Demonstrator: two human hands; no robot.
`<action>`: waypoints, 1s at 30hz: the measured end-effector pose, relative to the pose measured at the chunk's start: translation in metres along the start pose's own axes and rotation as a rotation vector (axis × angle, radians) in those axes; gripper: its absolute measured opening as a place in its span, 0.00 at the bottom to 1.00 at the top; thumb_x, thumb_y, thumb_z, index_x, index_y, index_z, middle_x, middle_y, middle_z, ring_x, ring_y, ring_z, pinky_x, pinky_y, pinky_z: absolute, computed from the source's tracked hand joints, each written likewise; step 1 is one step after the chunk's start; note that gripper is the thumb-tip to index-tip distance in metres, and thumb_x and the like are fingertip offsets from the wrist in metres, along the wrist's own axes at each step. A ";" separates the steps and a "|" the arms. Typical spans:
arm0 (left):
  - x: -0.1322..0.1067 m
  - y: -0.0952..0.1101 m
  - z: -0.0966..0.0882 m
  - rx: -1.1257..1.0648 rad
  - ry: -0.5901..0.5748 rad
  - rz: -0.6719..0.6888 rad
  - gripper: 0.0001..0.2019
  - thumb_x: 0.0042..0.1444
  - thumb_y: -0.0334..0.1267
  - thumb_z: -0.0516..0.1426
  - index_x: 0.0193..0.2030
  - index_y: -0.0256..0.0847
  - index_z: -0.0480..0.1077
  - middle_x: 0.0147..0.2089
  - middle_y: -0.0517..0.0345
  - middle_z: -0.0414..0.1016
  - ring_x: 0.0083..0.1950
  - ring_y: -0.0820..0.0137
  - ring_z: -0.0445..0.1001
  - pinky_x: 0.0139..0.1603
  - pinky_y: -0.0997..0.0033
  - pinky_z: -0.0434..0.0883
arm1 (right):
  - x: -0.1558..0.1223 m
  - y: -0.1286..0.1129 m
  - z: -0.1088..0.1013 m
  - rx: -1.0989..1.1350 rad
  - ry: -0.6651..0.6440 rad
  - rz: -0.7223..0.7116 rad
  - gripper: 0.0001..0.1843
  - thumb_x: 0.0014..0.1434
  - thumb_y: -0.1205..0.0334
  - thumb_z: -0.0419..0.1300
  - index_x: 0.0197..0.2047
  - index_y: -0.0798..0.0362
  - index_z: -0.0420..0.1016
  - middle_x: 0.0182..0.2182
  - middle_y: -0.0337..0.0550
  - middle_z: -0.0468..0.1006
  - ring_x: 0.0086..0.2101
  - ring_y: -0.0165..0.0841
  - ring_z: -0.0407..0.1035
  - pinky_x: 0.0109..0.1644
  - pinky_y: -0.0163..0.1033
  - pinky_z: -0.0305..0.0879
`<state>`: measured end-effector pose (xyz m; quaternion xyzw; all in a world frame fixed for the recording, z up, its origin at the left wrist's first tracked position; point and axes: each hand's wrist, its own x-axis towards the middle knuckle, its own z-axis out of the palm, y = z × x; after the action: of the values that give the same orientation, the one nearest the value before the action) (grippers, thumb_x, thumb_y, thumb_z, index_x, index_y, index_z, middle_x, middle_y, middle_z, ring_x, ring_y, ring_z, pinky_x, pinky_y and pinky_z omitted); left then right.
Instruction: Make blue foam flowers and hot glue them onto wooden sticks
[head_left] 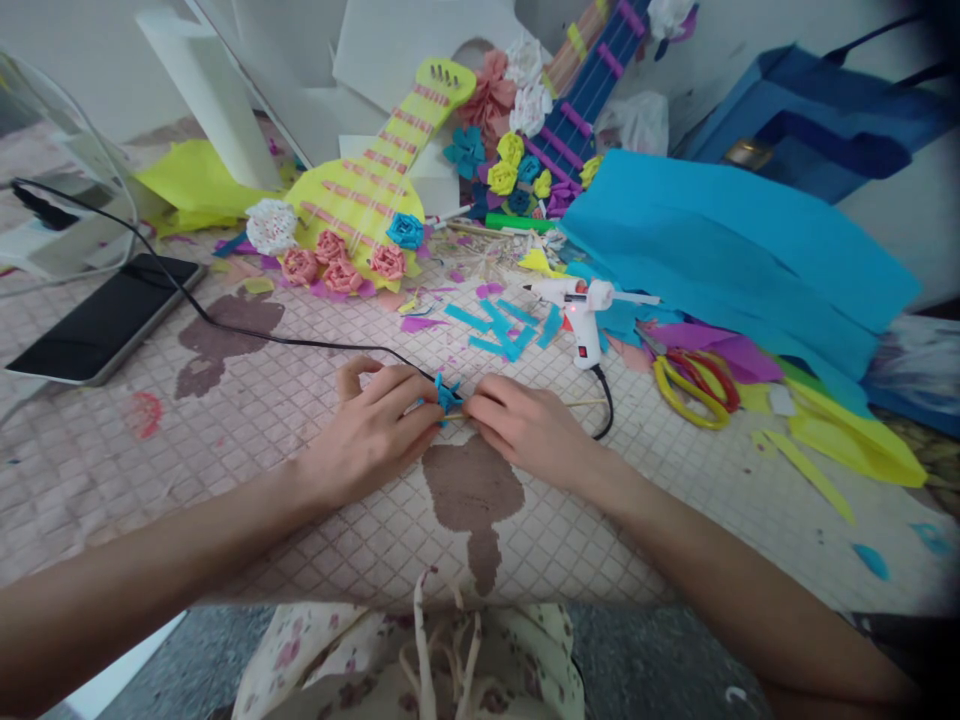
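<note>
My left hand (375, 420) and my right hand (525, 425) meet at the middle of the quilted pink mat (285, 480). Between their fingertips is a small blue paper strip (448, 395), partly rolled, pinched from both sides. A thin wooden stick (589, 404) runs out to the right from under my right hand. Loose blue paper strips (499, 328) lie just beyond the hands. A white glue gun (581, 310) with a red light stands behind my right hand, its black cord curling down beside the wrist.
Yellow paper guitar (367, 195) with paper roses at the back; a blue and purple one (592, 80) behind it. Large blue crepe sheet (735, 250) at right, scissors (694, 385) beside it. Phone (105, 320) with black cable at left. Yellow scraps (840, 440) at right.
</note>
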<state>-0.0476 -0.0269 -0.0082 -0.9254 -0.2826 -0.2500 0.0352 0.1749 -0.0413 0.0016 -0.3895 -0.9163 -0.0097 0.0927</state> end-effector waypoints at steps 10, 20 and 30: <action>0.001 0.002 -0.001 0.041 0.017 0.008 0.04 0.60 0.31 0.54 0.39 0.41 0.69 0.41 0.57 0.74 0.46 0.64 0.69 0.51 0.57 0.57 | 0.000 0.000 0.000 -0.018 -0.005 -0.005 0.07 0.65 0.66 0.50 0.40 0.53 0.68 0.37 0.42 0.68 0.36 0.32 0.64 0.30 0.37 0.53; 0.002 0.003 -0.002 0.060 0.004 0.005 0.05 0.61 0.30 0.53 0.36 0.41 0.69 0.40 0.57 0.75 0.45 0.65 0.69 0.50 0.58 0.57 | 0.000 -0.001 0.001 -0.014 -0.013 -0.001 0.07 0.64 0.67 0.50 0.40 0.53 0.68 0.37 0.42 0.68 0.36 0.32 0.63 0.29 0.37 0.52; 0.001 0.003 -0.002 0.059 0.004 0.015 0.04 0.61 0.30 0.53 0.40 0.41 0.69 0.42 0.57 0.75 0.46 0.65 0.69 0.50 0.57 0.58 | 0.001 0.000 0.001 0.010 -0.009 -0.002 0.08 0.65 0.66 0.49 0.40 0.54 0.69 0.37 0.43 0.68 0.35 0.31 0.62 0.29 0.37 0.51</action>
<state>-0.0458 -0.0295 -0.0057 -0.9256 -0.2829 -0.2431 0.0648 0.1742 -0.0408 0.0011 -0.3880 -0.9172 -0.0037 0.0904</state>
